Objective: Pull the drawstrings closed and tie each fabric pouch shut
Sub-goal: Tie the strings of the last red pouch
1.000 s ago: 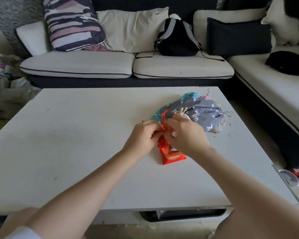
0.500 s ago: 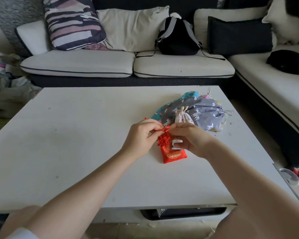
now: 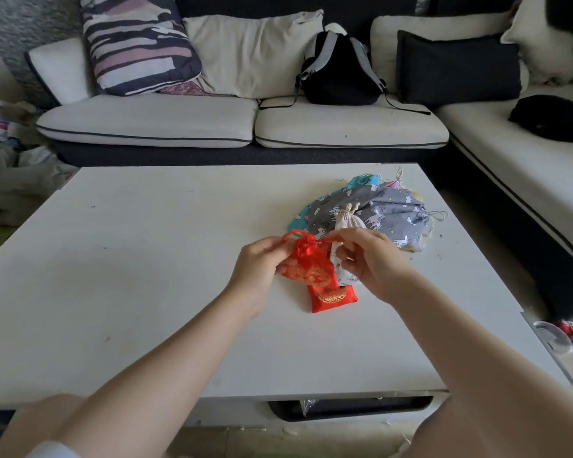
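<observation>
Since half a second ago a sheer red drawstring pouch with gold print (image 3: 306, 271) has come up off the white low table (image 3: 129, 259) and leftward, uncovering a second red satin pouch with a gold emblem (image 3: 333, 297) lying flat on the tabletop beneath. The left hand (image 3: 258, 271) is closed around the lifted pouch's left side, thumb and fingers pinching near its gathered neck. The right hand (image 3: 372, 259) is curled, fingertips pinching the thin red drawstring (image 3: 328, 241), which runs taut across from the neck. A small cream cotton pouch (image 3: 346, 223), already cinched, lies just behind the right hand, against a heap of grey and teal animal-print fabric bags (image 3: 387, 213) at the table's far right. Beyond the table stands a cream-cushioned sofa (image 3: 179, 120).
</observation>
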The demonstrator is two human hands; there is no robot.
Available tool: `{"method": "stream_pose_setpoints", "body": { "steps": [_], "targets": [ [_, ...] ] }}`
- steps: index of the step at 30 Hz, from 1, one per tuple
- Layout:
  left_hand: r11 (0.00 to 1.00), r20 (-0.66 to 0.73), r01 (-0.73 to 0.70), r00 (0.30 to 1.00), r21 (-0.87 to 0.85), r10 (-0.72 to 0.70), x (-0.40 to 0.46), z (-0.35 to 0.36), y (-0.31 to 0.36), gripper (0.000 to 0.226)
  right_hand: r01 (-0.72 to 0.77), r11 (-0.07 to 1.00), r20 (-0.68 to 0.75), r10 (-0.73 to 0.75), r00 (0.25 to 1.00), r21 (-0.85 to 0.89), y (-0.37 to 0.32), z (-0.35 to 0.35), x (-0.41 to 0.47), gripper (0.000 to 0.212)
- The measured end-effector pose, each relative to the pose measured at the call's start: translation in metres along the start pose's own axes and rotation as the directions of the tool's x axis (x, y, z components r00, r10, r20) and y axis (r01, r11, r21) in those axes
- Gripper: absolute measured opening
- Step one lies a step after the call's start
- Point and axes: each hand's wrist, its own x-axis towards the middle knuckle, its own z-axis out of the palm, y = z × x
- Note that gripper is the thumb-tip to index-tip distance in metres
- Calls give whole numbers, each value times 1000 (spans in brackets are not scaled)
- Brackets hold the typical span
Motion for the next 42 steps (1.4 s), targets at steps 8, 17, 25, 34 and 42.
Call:
{"method": "stream_pose_setpoints", "body": {
  "steps": [8,17,25,34,42],
  "targets": [
    [610,253,379,924,-696,-286,-4,17,1,28,-210,825,63,209,976,524,26,6,4,37],
    [965,178,242,950,105,-258,-1,3,6,18,-248,920,9,258,966,303,26,-4,2,22],
    [366,286,-202,939,908,-192,2,-13,8,20,-228,960,-175,199,964,-162,22,-5,-4,12],
    [859,289,-89,955,504,-70,-7,8,8,33,-49,828,71,107,992,-559,34,10,-13,9],
    [946,287,-87,958,312,-7,-11,12,-3,22,-3,791,-227,-173,958,-612,47,10,-7,41]
  ]
}}
